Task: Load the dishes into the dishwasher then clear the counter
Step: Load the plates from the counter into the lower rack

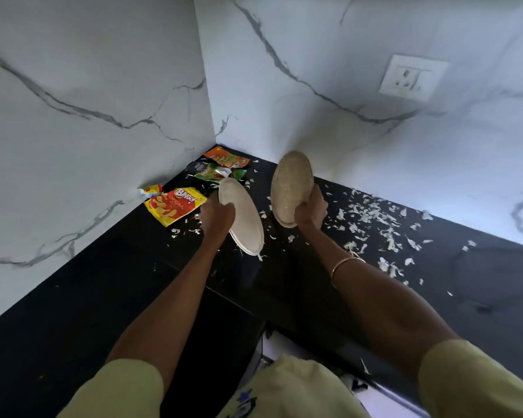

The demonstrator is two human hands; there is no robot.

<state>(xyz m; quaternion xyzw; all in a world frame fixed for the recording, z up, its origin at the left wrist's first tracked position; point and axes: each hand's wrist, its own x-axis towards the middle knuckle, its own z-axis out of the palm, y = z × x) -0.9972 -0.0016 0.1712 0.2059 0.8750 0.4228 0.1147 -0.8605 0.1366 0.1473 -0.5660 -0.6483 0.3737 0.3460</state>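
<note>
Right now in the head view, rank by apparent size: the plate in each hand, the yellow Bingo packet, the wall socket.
1-2. Left-hand plate and right-hand plate: look alike, both tilted, so unranked.
3-4. Yellow Bingo packet and wall socket: similar extent; the socket is farther away, so unsure.

Beige plates (245, 218), black counter (103, 282), white grey-veined, perhaps marble, wall (88, 86).

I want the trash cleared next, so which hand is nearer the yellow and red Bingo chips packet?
Left. The left hand, gripping a pale plate, is just right of the packet; the right hand is farther right.
</note>
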